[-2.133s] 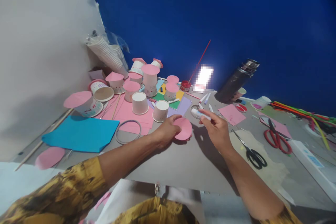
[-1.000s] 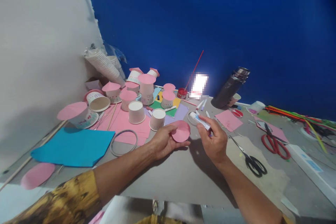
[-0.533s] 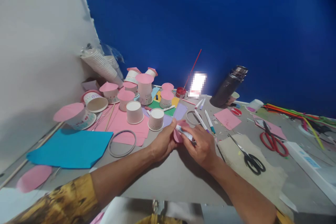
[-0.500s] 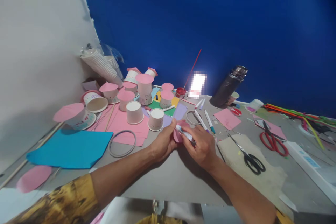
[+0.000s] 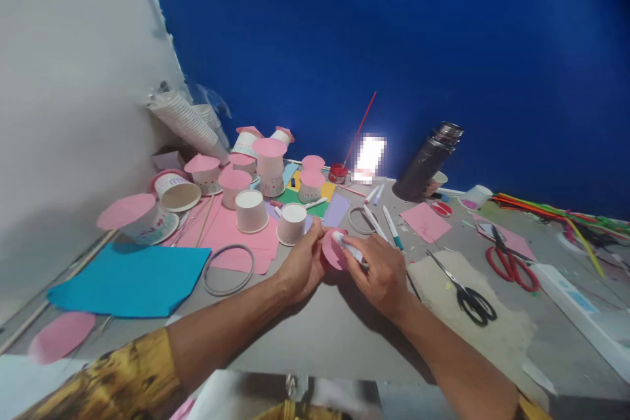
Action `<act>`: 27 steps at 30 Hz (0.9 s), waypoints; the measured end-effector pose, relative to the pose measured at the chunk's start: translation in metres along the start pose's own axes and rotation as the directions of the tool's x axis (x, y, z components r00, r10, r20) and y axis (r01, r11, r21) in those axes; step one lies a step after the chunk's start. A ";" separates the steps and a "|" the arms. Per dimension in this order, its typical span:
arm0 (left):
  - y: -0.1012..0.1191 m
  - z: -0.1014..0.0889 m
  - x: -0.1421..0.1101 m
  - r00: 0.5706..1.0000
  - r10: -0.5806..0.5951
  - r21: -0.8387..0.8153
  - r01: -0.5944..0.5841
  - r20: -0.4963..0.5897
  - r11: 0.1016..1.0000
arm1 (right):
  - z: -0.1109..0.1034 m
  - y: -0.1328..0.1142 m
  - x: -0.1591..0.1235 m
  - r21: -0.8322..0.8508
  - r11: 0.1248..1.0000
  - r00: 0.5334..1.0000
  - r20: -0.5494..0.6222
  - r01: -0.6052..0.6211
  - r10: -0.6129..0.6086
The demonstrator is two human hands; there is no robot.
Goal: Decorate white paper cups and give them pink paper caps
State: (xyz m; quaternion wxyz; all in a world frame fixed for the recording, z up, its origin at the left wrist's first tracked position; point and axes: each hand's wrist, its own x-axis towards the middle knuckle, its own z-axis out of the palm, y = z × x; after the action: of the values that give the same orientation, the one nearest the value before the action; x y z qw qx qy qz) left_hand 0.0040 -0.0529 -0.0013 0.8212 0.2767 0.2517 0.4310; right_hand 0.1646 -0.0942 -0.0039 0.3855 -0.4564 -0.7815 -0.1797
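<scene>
My left hand (image 5: pixel 306 266) is closed on the edge of a small pink paper circle (image 5: pixel 331 254), with the thumb uppermost. In my right hand (image 5: pixel 381 270) is a white glue stick (image 5: pixel 352 251), pinched between thumb and fingers, its tip resting on the face of the circle. Just beyond my left hand, two white paper cups stand upside down: a nearer cup (image 5: pixel 292 224) and another cup (image 5: pixel 252 212) to its left. Several decorated cups topped with pink paper discs (image 5: pixel 269 148) stand behind them. The fingers hide part of the circle.
A blue sheet (image 5: pixel 132 279) and a grey ring (image 5: pixel 229 270) lie to the left. Several markers (image 5: pixel 392 226) lie beyond my right hand. Black-handled scissors (image 5: pixel 475 305), red-handled scissors (image 5: pixel 512 269) and a dark flask (image 5: pixel 426 164) are on the right. Stacked cups (image 5: pixel 184 121) lean at the back left.
The pink circle has turned to show more of its face, and the glue stick has shifted slightly across it. Both hands stay in nearly the same place.
</scene>
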 end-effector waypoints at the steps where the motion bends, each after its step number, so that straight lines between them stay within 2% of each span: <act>1: 0.001 0.000 0.000 0.999 -0.015 -0.013 0.014 -0.040 1.000 | 0.000 0.000 0.000 0.028 0.999 0.999 0.012 0.035 -0.036; 3: 0.003 0.002 0.001 0.996 -0.052 -0.038 0.049 -0.078 0.998 | 0.001 0.000 -0.001 0.066 0.995 0.996 0.030 0.081 -0.083; 7: 0.003 0.002 0.002 0.993 -0.110 -0.073 0.107 -0.043 0.992 | 0.004 0.000 -0.003 0.078 0.993 0.995 0.042 0.087 -0.091; 13: -0.006 0.000 0.001 0.999 -0.033 -0.063 0.031 -0.028 0.998 | 0.001 -0.002 -0.004 -0.020 0.998 0.998 0.003 0.056 -0.056; 17: -0.009 0.000 -0.002 1.000 0.017 -0.003 -0.017 -0.013 1.000 | 0.002 -0.001 -0.005 -0.043 0.999 1.000 -0.003 -0.025 0.025; 20: -0.008 -0.001 0.000 1.000 0.008 -0.008 -0.008 -0.020 1.000 | 0.002 0.002 -0.004 0.056 0.983 0.984 0.026 -0.175 0.174; 22: -0.007 -0.002 0.003 0.999 -0.021 -0.010 0.021 -0.050 1.000 | 0.000 0.004 -0.001 0.173 0.918 0.934 0.090 -0.358 0.347; 24: -0.007 -0.004 0.005 0.995 -0.045 0.002 0.046 -0.085 0.999 | -0.005 0.006 0.004 0.267 0.792 0.835 0.184 -0.550 0.518; 26: -0.007 -0.005 0.007 0.993 -0.048 0.021 0.051 -0.106 0.999 | -0.011 0.008 0.008 0.313 0.679 0.747 0.238 -0.664 0.621; 27: -0.007 -0.005 0.008 0.993 -0.043 0.028 0.046 -0.113 0.999 | -0.014 0.009 0.009 0.322 0.655 0.728 0.236 -0.684 0.644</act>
State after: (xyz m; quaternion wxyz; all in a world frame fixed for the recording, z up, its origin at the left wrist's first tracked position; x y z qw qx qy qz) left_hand 0.0088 -0.0483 -0.0110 0.8107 0.2588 0.3104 0.4235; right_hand 0.1759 -0.0929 0.0113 0.4664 -0.6330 -0.5981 0.1549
